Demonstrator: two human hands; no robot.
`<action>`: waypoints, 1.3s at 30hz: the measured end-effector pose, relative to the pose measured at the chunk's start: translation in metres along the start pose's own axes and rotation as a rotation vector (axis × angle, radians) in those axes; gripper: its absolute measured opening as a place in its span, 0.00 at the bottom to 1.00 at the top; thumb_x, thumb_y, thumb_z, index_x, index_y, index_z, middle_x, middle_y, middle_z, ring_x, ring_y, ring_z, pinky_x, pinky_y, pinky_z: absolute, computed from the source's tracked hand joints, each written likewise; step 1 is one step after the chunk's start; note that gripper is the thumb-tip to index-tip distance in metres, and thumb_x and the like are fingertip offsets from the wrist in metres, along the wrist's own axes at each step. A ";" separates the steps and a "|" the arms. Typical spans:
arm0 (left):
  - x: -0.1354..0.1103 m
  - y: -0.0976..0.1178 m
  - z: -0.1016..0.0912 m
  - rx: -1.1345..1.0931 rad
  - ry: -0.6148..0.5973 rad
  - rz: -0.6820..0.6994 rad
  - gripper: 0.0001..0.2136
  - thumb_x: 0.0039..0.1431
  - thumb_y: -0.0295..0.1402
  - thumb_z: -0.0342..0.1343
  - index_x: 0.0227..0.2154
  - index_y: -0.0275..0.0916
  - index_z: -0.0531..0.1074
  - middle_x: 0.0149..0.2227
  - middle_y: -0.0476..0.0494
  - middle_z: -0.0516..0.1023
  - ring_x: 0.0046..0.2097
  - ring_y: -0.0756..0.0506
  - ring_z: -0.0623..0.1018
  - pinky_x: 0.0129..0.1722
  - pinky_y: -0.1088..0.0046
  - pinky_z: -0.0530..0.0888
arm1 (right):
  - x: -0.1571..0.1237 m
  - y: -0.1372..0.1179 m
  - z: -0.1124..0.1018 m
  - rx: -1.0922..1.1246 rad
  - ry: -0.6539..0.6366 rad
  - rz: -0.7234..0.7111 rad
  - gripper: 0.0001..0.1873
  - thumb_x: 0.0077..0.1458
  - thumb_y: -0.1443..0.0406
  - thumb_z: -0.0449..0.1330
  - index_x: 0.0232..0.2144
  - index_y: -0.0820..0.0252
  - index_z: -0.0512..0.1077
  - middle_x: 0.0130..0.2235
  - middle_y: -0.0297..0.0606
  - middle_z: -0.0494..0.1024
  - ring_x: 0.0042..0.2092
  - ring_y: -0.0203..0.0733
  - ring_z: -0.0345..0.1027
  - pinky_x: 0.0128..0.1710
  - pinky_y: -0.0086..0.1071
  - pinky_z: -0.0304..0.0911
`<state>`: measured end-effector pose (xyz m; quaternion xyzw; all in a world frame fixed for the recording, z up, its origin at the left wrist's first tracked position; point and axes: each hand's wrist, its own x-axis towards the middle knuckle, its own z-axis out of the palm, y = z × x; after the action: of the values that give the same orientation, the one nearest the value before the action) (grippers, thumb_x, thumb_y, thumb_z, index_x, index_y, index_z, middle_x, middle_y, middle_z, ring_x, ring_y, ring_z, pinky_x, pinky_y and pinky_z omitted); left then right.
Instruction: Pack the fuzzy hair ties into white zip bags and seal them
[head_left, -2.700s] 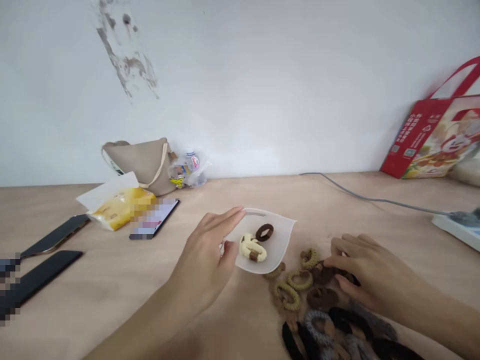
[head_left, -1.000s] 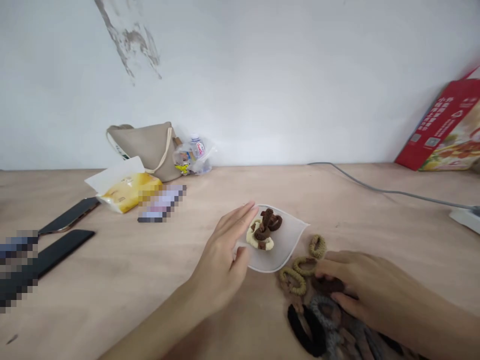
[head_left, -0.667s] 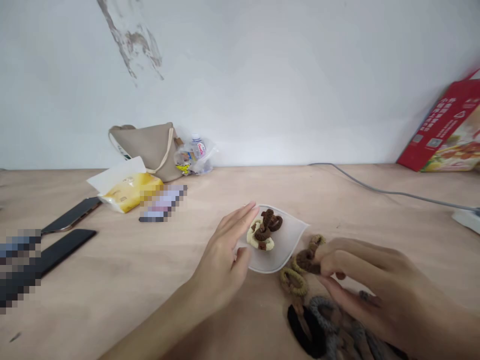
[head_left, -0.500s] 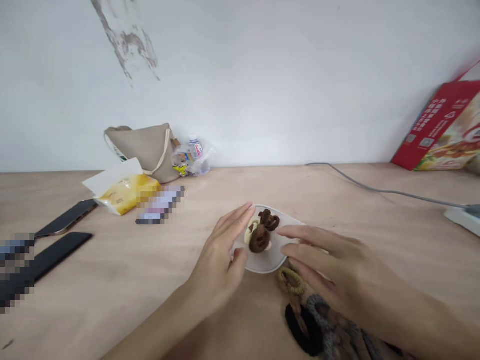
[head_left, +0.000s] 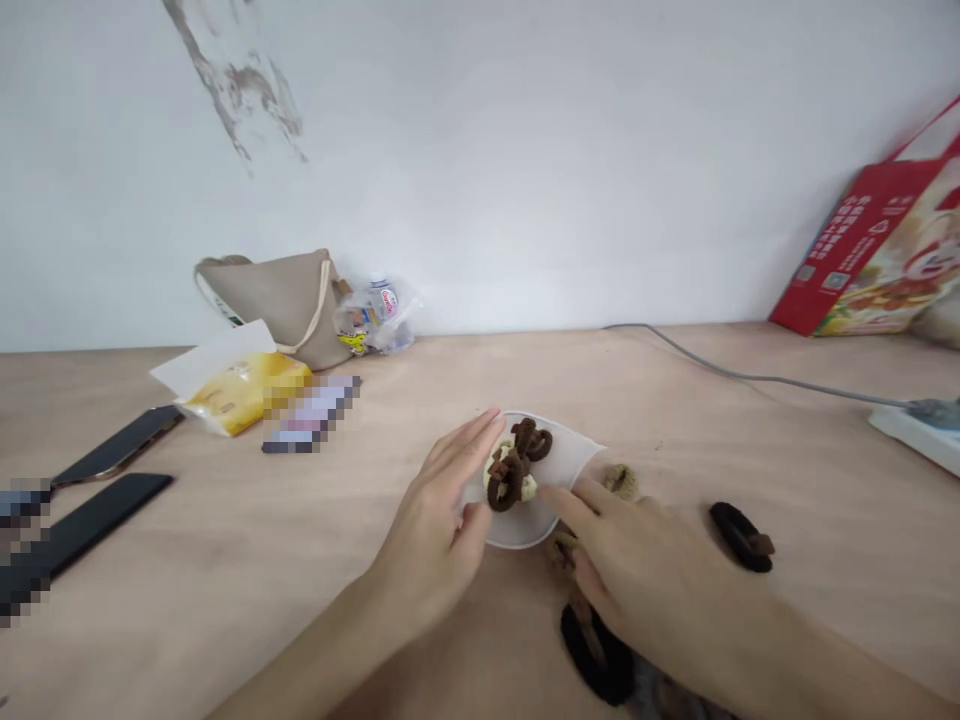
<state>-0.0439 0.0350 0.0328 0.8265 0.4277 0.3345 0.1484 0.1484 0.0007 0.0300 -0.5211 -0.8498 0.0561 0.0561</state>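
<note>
A white pouch (head_left: 555, 470) lies flat on the table. On it rest two dark brown hair ties (head_left: 504, 482) and a cream hair tie (head_left: 530, 488). My left hand (head_left: 442, 515) holds nothing, its fingers stretched along the pouch's left edge and its thumb apart. My right hand (head_left: 637, 550) is lowered at the pouch's right edge, fingers apart around an olive hair tie (head_left: 564, 552), which they partly cover. A black hair tie (head_left: 596, 650) is below that hand. Grey ties at the bottom edge are mostly hidden by the forearm.
Another olive hair tie (head_left: 621, 481) and a black one (head_left: 741, 537) lie to the right. At left are phones (head_left: 124, 440), a tissue pack (head_left: 247, 390) and a beige bag (head_left: 277, 300). A cable (head_left: 720, 372) runs to a power strip (head_left: 911, 430) near a red box (head_left: 862, 250).
My right hand has moved down and left over the olive hair tie, uncovering another olive tie and a black tie on the right. My left hand stays by the pouch. The view has shifted slightly.
</note>
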 end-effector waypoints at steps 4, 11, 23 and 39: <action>0.004 -0.002 -0.006 -0.040 0.035 -0.041 0.32 0.48 0.20 0.43 0.59 0.40 0.59 0.62 0.49 0.61 0.63 0.45 0.59 0.63 0.63 0.56 | 0.004 0.000 -0.007 0.187 0.059 -0.095 0.22 0.54 0.72 0.50 0.51 0.58 0.65 0.43 0.43 0.75 0.41 0.46 0.71 0.35 0.36 0.64; 0.006 -0.002 -0.012 -0.084 0.058 -0.127 0.31 0.49 0.21 0.44 0.59 0.39 0.59 0.62 0.48 0.61 0.63 0.45 0.60 0.63 0.64 0.57 | -0.015 0.024 -0.001 0.362 0.283 -0.082 0.13 0.56 0.72 0.49 0.40 0.54 0.68 0.32 0.31 0.74 0.27 0.35 0.66 0.26 0.29 0.58; 0.002 -0.001 -0.007 0.015 0.008 -0.038 0.30 0.49 0.19 0.42 0.58 0.37 0.61 0.62 0.47 0.60 0.63 0.46 0.58 0.62 0.63 0.58 | -0.014 0.014 0.012 0.177 0.358 -0.391 0.12 0.54 0.75 0.52 0.36 0.57 0.71 0.32 0.34 0.76 0.33 0.39 0.67 0.33 0.33 0.62; 0.002 -0.001 -0.007 -0.007 0.034 -0.056 0.32 0.48 0.19 0.42 0.59 0.37 0.59 0.62 0.48 0.60 0.63 0.46 0.58 0.63 0.65 0.57 | -0.005 0.045 0.028 -0.026 0.235 -0.123 0.11 0.49 0.72 0.55 0.34 0.54 0.72 0.33 0.35 0.77 0.33 0.43 0.71 0.28 0.32 0.61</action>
<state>-0.0484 0.0369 0.0385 0.8079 0.4520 0.3457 0.1534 0.1862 0.0152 -0.0047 -0.4719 -0.8682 -0.0200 0.1519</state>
